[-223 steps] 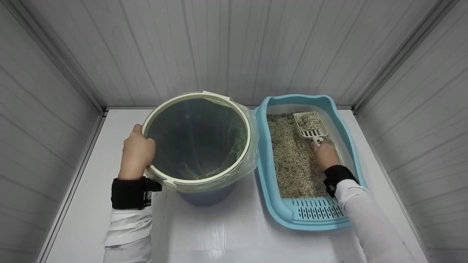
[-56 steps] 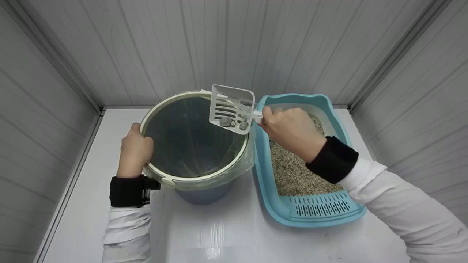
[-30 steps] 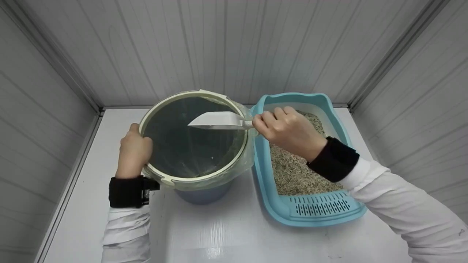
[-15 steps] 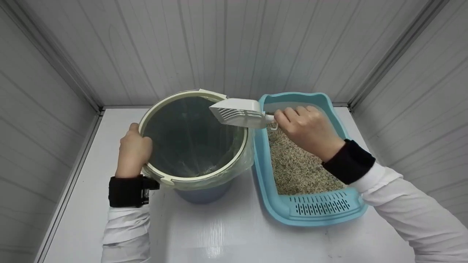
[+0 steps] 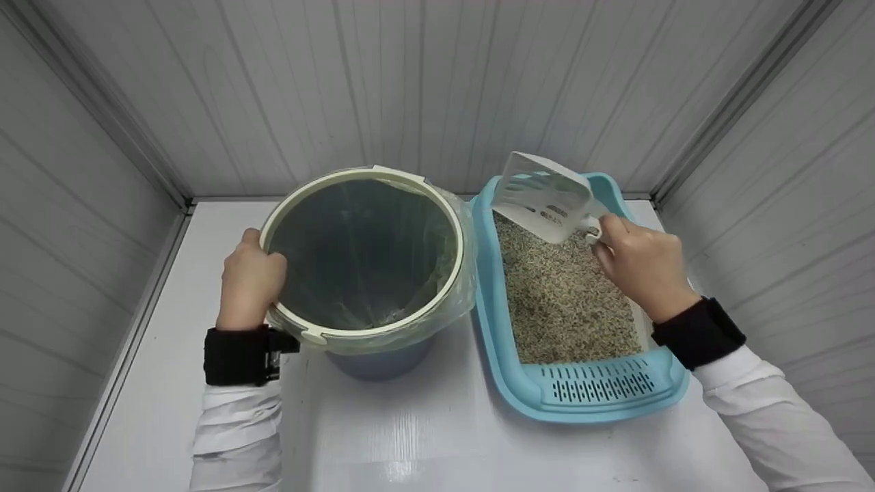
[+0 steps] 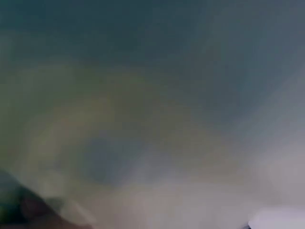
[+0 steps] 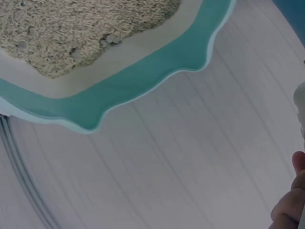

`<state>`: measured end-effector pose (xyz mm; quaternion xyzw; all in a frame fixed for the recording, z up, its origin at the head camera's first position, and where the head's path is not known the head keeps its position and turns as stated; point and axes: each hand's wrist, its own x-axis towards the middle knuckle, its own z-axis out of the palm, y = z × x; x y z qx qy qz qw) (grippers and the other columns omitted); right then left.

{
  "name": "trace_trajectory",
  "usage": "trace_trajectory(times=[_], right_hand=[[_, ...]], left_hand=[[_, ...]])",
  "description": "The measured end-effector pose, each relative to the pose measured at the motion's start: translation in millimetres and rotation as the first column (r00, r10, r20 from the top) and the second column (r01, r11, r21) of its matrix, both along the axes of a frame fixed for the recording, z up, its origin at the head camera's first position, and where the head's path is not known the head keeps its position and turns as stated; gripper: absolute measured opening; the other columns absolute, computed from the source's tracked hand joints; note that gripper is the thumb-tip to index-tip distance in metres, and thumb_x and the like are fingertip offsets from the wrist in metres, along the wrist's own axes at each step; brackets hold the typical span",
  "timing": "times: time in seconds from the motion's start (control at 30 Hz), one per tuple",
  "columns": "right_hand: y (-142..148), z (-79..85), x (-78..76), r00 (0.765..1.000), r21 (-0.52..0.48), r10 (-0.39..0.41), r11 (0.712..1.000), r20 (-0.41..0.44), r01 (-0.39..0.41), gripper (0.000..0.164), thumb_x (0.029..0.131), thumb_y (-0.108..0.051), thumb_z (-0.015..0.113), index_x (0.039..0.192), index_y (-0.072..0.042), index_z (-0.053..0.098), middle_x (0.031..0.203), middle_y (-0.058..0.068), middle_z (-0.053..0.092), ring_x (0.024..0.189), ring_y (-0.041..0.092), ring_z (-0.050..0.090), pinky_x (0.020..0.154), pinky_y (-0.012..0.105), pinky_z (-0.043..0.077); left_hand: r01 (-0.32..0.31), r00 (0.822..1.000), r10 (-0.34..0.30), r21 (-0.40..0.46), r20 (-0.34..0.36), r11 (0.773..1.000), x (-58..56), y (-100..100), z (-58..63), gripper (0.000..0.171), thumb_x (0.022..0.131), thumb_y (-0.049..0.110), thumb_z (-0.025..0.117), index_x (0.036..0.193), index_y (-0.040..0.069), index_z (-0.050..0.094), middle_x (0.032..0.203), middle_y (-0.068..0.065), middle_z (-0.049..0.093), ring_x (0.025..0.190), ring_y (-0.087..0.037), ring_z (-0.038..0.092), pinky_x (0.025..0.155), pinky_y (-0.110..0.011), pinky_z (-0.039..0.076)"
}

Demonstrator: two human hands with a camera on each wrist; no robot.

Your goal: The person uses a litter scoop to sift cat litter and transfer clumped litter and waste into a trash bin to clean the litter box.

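My left hand (image 5: 251, 280) grips the pale rim of a bin (image 5: 321, 333) lined with a thin see-through bag (image 5: 451, 307). The bin leans slightly, its mouth facing up toward me. In my right hand (image 5: 642, 263) is the handle of a white slotted litter scoop (image 5: 547, 198), raised and tilted over the back of a blue litter box (image 5: 502, 355). No clumps show in the scoop. Pellet litter (image 5: 567, 307) fills the box. In the right wrist view a few grey clumps (image 7: 110, 40) lie near the litter's edge. The left wrist view is too blurred to read.
Both containers stand side by side on a white tabletop (image 5: 396, 444), the bin's bag close against the box's left wall. Grey panel walls (image 5: 424, 89) close in the back and both sides. A slotted step (image 5: 601, 386) forms the box's front end.
Earlier the scoop lifted grey clumps from the litter and tipped over the bin. Since then my right hand has carried it back right, above the box. The left hand stays on the rim.
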<state>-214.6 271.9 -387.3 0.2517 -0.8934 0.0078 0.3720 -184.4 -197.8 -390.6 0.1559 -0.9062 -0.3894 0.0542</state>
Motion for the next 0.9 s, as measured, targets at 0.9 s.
trace_trajectory(times=[0.9], right_hand=[[93.0,-90.9,-1.1,0.929,-0.006,-0.268,0.960,0.255,0.279,0.026,0.082,-0.025,0.059,0.074,-0.002,0.047,0.043,0.011,0.042,0.032,0.027,0.035,0.031,0.040,0.023]], left_hand=[[-0.129,0.555,-0.145,-0.257,-0.819,0.958,99.5,115.6,-14.2,0.039,0.075,0.013,0.058,0.113,0.002,0.054,0.129,-0.020,0.042,0.119,-0.038,0.035,0.094,-0.051,0.027]])
